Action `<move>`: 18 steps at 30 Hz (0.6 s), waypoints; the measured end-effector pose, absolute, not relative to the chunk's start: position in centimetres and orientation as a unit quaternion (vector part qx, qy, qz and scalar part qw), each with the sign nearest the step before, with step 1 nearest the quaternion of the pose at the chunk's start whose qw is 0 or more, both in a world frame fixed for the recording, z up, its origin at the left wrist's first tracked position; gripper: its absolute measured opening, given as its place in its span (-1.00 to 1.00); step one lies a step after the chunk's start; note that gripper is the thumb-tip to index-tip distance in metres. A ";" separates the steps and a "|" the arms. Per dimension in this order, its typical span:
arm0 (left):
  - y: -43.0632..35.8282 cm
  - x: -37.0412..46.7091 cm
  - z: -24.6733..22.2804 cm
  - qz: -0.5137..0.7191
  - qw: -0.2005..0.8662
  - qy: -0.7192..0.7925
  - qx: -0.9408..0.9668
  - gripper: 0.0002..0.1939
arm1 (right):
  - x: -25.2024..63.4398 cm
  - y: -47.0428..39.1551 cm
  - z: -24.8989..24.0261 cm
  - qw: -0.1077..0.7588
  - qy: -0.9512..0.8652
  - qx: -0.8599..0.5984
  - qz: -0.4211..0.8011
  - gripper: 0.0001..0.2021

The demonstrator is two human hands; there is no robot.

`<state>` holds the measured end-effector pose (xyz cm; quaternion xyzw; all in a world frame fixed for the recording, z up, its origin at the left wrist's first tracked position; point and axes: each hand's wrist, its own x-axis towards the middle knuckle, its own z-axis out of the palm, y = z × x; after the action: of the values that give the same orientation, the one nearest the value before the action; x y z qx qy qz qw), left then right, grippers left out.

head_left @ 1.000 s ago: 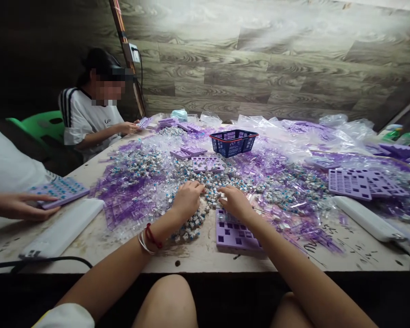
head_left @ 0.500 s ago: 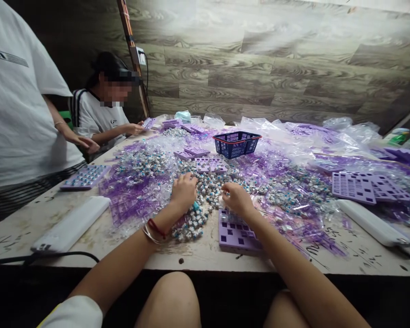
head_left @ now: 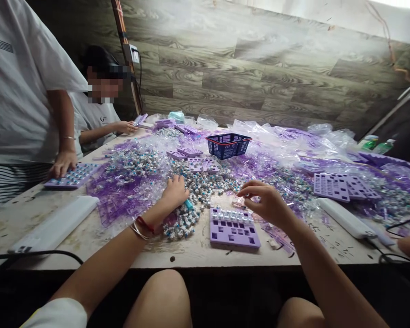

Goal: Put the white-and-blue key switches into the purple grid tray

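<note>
My left hand rests with curled fingers at the edge of a heap of small grey-white parts with blue tips. A short teal piece pokes out beside it; whatever lies under the fingers is hidden. To the right, my right hand hovers just above the tabletop, thumb and fingers apart, with nothing discernible between them. Between my forearms lies a purple tray with square holes. Clear pieces fill its upper rows, while several lower holes show dark.
A dark blue basket stands behind the heaps. White power banks flank my space. Purple plates lie to the right. At left, a co-worker's hand touches another filled tray; a second person sits behind.
My right hand has moved off the tray to the right, uncovering its clear pieces. My left hand stays by the heap. The standing co-worker's hand has come down onto the left tray. The view has shifted.
</note>
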<state>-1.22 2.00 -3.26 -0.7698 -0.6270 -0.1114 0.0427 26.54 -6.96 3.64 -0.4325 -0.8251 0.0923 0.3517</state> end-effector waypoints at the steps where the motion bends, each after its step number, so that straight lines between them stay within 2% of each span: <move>1: 2.1 -1.3 -3.3 -0.118 0.039 -0.623 -0.772 -0.60 | 26.8 -8.0 4.3 0.352 -0.822 -0.438 0.097 -0.81; 5: 2.7 -1.8 -3.5 -0.197 0.001 -0.575 -0.794 -0.68 | 27.3 -10.7 4.3 0.314 -0.827 -0.451 0.118 -0.76; 11: 2.8 -1.6 -3.5 -0.303 -0.028 -0.483 -0.821 -0.72 | 27.3 -10.0 0.1 0.187 -0.848 -0.484 0.111 -0.80; 18: 1.6 -0.4 -2.9 -0.372 -0.104 -0.397 -0.832 -0.78 | 27.6 -9.7 -1.0 0.192 -0.842 -0.486 0.132 -0.80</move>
<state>-0.36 1.64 -2.93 -0.8325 -0.3969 -0.3723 -0.1043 27.59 -9.74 -0.95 -0.4858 -0.8425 0.1322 0.1917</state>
